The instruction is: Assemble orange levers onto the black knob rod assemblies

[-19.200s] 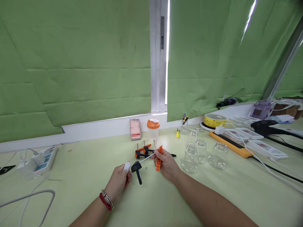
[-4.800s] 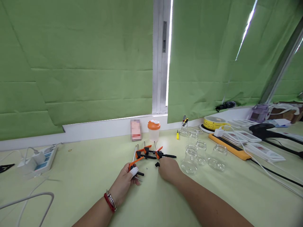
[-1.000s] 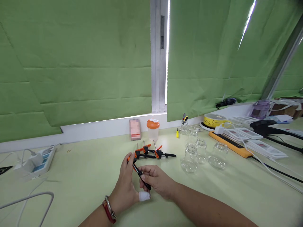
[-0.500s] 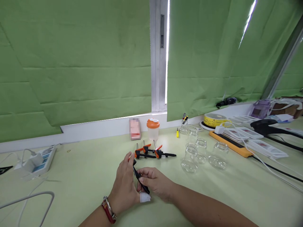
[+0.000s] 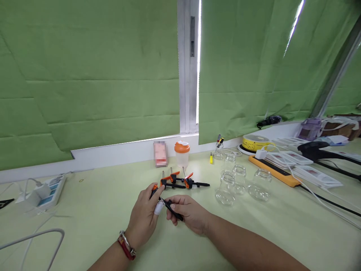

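Note:
A small black and orange bar clamp (image 5: 175,213) is held slantwise between my two hands over the near part of the table. My left hand (image 5: 144,211), with white tape round its thumb, grips the end where some orange shows. The fingers of my right hand (image 5: 189,212) pinch the black end of the clamp. Both hands cover much of it. Just beyond them, several similar clamps (image 5: 189,183) lie close together, each with black parts, an orange lever and a thin metal rod.
Several clear glass jars (image 5: 225,190) stand to the right. An orange-lidded cup (image 5: 182,154) and a blurred pink box (image 5: 160,153) are by the wall. Further right are an orange power strip (image 5: 273,172) and a yellow tape roll (image 5: 255,143). A white power strip (image 5: 53,192) lies left.
My left thumb has moved up onto the clamp from below it. The clamp has tilted flatter, its black end shifting right and slightly up with my right hand.

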`<state>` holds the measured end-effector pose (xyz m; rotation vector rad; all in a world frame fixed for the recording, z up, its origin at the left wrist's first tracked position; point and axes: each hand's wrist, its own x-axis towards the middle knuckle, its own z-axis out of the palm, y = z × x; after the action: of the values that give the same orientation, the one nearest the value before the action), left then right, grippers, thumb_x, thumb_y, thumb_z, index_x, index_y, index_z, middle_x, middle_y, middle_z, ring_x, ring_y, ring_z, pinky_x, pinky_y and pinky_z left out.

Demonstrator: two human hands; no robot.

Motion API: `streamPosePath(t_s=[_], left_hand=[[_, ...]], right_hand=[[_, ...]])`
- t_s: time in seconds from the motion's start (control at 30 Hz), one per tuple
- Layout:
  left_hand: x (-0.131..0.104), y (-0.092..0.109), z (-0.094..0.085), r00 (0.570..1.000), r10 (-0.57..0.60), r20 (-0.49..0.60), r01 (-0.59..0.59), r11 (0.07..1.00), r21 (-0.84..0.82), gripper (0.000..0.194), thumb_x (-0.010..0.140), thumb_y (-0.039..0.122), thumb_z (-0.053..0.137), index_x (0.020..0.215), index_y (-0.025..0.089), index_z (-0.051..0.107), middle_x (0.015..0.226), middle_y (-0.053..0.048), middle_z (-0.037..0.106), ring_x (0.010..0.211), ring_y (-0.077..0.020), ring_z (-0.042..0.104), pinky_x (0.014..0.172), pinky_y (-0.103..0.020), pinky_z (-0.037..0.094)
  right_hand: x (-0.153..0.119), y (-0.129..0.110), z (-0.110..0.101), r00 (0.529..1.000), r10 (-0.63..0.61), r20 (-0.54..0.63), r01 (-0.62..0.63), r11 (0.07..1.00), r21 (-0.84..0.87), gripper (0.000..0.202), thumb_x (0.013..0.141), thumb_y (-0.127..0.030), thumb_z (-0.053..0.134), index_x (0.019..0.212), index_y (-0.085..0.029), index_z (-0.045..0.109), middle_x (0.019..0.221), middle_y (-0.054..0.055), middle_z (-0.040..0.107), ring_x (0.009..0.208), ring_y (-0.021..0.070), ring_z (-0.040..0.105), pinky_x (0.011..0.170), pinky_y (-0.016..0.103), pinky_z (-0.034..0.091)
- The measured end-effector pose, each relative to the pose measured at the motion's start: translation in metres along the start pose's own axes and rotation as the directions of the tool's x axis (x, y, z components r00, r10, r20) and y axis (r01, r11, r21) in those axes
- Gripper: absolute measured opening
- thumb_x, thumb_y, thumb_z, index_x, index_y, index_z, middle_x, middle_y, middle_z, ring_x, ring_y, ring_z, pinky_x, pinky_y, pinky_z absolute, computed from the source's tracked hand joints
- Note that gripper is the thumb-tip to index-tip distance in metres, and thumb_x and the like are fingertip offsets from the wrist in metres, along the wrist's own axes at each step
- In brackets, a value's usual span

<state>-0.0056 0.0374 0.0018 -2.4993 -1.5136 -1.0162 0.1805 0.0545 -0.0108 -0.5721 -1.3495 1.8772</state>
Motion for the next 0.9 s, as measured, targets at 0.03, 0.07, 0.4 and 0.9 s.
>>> streamPosePath(t_s=[0.03,0.07,0.4,0.9], left_hand=[[0.001,0.001,-0.001,1.000,-0.013,0.001,0.013,1.000,0.012,0.048,0.089,0.023,0.041,0.136,0.031,0.043,0.131,-0.010,0.046,0.118,-0.0303,0.045,0.093,-0.045,0.044],[0.001,0.002,-0.001,1.000,-0.030,0.008,0.030,0.999,0.023,0.047,0.089,0.024,0.041,0.135,0.031,0.045,0.128,-0.010,0.048,0.115,-0.0293,0.048,0.089,-0.043,0.046],[-0.003,0.018,-0.004,0.974,-0.199,0.105,0.210,0.971,-0.110,0.023,0.085,0.032,0.045,0.106,0.023,0.050,0.093,-0.004,0.056,0.071,-0.0189,0.055,0.064,-0.032,0.046],[0.002,0.022,0.001,0.920,-0.293,0.262,0.390,0.767,-0.510,0.008,0.070,0.020,0.048,0.067,0.019,0.055,0.072,0.000,0.052,0.066,-0.0153,0.046,0.058,-0.025,0.039]], right_hand=[[0.000,-0.001,-0.002,1.000,0.013,0.001,-0.013,1.000,0.002,0.036,0.077,-0.040,0.064,0.099,-0.012,0.063,0.069,0.002,0.061,0.053,0.0084,0.049,0.054,0.025,0.036],[0.000,-0.002,-0.003,1.000,0.031,0.000,-0.031,1.000,0.001,0.037,0.076,-0.041,0.064,0.100,-0.012,0.063,0.069,0.002,0.061,0.052,0.0079,0.048,0.052,0.024,0.034],[0.001,-0.016,-0.013,0.977,0.196,-0.090,-0.204,0.975,-0.089,0.024,0.071,-0.032,0.059,0.087,-0.015,0.061,0.052,-0.003,0.058,0.036,0.0031,0.031,0.041,0.019,0.015],[0.000,-0.009,-0.017,0.979,0.203,0.014,-0.199,0.969,-0.144,0.017,0.064,-0.022,0.059,0.079,-0.014,0.060,0.050,-0.002,0.061,0.034,0.0037,0.032,0.039,0.020,0.014]])
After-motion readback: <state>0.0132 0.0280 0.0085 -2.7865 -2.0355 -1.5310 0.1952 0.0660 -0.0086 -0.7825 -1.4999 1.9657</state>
